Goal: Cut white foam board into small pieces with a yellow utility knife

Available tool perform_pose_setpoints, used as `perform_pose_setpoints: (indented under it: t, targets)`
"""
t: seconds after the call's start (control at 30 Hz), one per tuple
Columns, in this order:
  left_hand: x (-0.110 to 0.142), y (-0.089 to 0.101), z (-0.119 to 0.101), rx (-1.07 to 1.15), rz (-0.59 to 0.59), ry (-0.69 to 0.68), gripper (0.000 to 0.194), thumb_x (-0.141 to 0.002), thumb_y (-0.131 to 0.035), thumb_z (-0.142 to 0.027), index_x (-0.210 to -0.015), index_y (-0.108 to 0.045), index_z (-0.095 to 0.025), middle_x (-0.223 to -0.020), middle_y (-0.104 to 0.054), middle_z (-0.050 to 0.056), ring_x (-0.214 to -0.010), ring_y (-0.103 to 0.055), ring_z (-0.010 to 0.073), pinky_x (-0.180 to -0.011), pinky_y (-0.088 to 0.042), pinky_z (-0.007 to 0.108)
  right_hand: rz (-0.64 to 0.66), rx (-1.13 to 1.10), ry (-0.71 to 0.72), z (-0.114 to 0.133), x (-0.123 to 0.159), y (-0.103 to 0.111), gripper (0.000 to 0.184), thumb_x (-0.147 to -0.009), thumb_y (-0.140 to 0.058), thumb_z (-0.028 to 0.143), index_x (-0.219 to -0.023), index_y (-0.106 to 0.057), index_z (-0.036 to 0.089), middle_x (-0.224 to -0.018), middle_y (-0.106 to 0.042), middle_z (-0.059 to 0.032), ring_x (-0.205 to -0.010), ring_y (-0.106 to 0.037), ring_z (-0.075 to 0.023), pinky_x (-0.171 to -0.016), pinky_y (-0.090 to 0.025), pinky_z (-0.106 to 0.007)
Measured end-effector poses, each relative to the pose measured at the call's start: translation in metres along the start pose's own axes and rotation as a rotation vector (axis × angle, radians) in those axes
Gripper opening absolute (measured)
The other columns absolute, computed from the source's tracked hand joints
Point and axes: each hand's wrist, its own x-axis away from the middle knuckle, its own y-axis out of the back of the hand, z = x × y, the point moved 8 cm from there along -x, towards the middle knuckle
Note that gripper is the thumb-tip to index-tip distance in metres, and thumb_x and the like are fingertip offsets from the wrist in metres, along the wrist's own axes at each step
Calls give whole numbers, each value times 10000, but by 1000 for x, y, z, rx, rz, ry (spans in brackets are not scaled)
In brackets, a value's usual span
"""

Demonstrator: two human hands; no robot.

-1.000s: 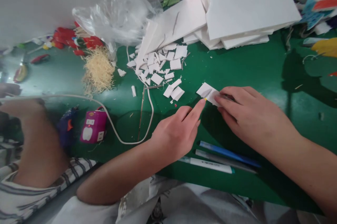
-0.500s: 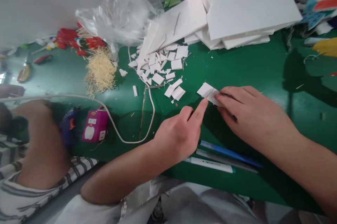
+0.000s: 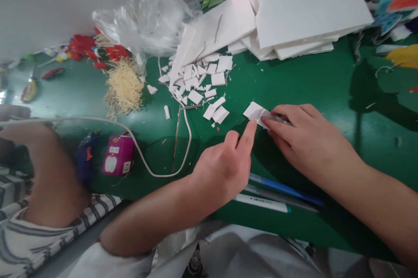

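Note:
A small piece of white foam board (image 3: pixel 252 110) lies flat on the green table, with a dark line across it near its right part. My left hand (image 3: pixel 225 167) presses the front edge of this piece with a stretched index finger, the other fingers curled under. From the right, my right hand (image 3: pixel 308 134) reaches over the piece, fingers bent together and tips on its right end. A thin greyish edge shows between those fingers; what it belongs to is mostly hidden. Below the hands lie a blue pen (image 3: pixel 284 188), a grey stick-like tool and a white marker (image 3: pixel 263 203).
Several cut foam scraps (image 3: pixel 195 97) lie left of the piece. Behind are large foam sheets (image 3: pixel 313 4) and a clear plastic bag (image 3: pixel 146 21). A white cable (image 3: pixel 156 175), a purple power adapter (image 3: pixel 118 155) and another person's arm (image 3: pixel 55 169) are at left.
My right hand has shifted slightly left along the foam piece, its fingertips now further over it. My left index finger stays pressed at the front edge. The other person's arm has moved a little left.

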Motion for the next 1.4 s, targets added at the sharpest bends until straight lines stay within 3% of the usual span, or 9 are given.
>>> perform_pose_setpoints:
  t: [0.23,0.43,0.57,0.73,0.87,1.07,1.27,1.4]
  targets:
    - [1,-1,-5,-43,-12,-30,604,-999,-462,-118,-1596,-413,-43,-973,-714,84,-539,-602,119,-463,-538,235,-13,10,4,1,1,-2,271,-998,-547,147,-1184,-742,120,-1075,-731,-153,-868,-604,-226,-749,-518,-364]
    - [-3,-2,-14,-27,63,-17,640,-960,-470,-78,-1597,-426,-29,-1020,-747,112,-553,-619,122,-455,-519,241,45,8,-36,-3,1,-5,297,-1014,-520,160,-1212,-741,167,-1102,-738,-143,-890,-621,-232,-767,-541,-391]
    - [-6,-1,-14,-48,94,-1,654,-955,-510,-82,-1602,-425,-37,-1035,-737,109,-586,-647,129,-471,-522,240,12,30,-13,0,0,-2,269,-1014,-537,154,-1183,-746,141,-1058,-737,-142,-860,-608,-225,-751,-534,-370]
    - [3,8,-11,-129,-45,-25,602,-971,-522,-113,-1569,-485,-53,-884,-680,48,-530,-623,108,-437,-498,200,-27,86,-17,4,0,-2,247,-1007,-557,146,-1150,-756,112,-1034,-727,-154,-826,-564,-230,-710,-508,-362]
    - [15,15,-14,-194,-172,-53,543,-964,-498,-86,-1502,-563,-46,-781,-620,3,-451,-556,83,-401,-467,178,42,74,-56,3,2,-9,292,-1014,-527,148,-1209,-744,130,-1067,-712,-150,-879,-561,-238,-744,-500,-375]
    - [28,20,-15,-126,-253,-61,489,-973,-458,-41,-1441,-599,-15,-773,-609,-8,-443,-547,83,-389,-466,200,50,89,-65,2,3,-9,307,-1020,-497,153,-1188,-754,146,-1099,-708,-151,-868,-535,-228,-751,-499,-377]
    - [43,19,-9,-84,-193,-94,510,-971,-477,-43,-1473,-562,-28,-804,-631,-5,-492,-587,107,-398,-467,235,90,75,-70,0,4,-12,312,-994,-519,138,-1199,-752,172,-1135,-726,-149,-909,-583,-242,-804,-538,-411]
    - [48,11,-5,-62,-114,-86,533,-961,-507,-67,-1484,-578,-139,-882,-655,12,-569,-647,132,-477,-524,245,-8,30,-88,-2,-1,1,274,-1010,-533,176,-1179,-748,166,-1073,-765,-126,-917,-651,-239,-830,-558,-398]
